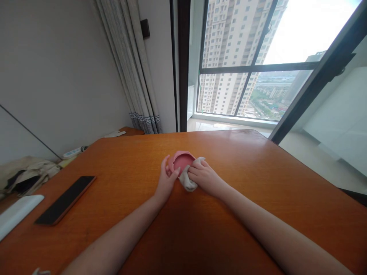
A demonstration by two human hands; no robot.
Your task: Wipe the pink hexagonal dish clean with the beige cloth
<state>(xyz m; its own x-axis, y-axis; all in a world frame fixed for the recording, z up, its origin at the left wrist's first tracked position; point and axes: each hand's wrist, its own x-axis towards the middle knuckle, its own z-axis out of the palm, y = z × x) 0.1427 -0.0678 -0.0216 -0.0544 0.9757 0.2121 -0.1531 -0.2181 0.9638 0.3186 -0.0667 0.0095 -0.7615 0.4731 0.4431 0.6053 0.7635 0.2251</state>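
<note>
The left hand (167, 179) is gripping the left rim of the pink bowl (181, 162), with the fingers curled around the edge and the thumb lying against the near side. The bowl is sitting tilted near the middle of the orange surface (258, 214), its opening facing the camera. The right hand (204, 176) is closing around a pale cloth (189, 182) and is pressing it against the right side of the bowl's rim; part of the cloth is hanging below the bowl, touching the surface. Both forearms are extending from the near edge. A dark phone (66, 199) is lying flat, well to the left of the hands. A white object (17, 214) is resting at the far left edge. Curtains (134, 68) are hanging beside the window (258, 57) behind the surface.
</note>
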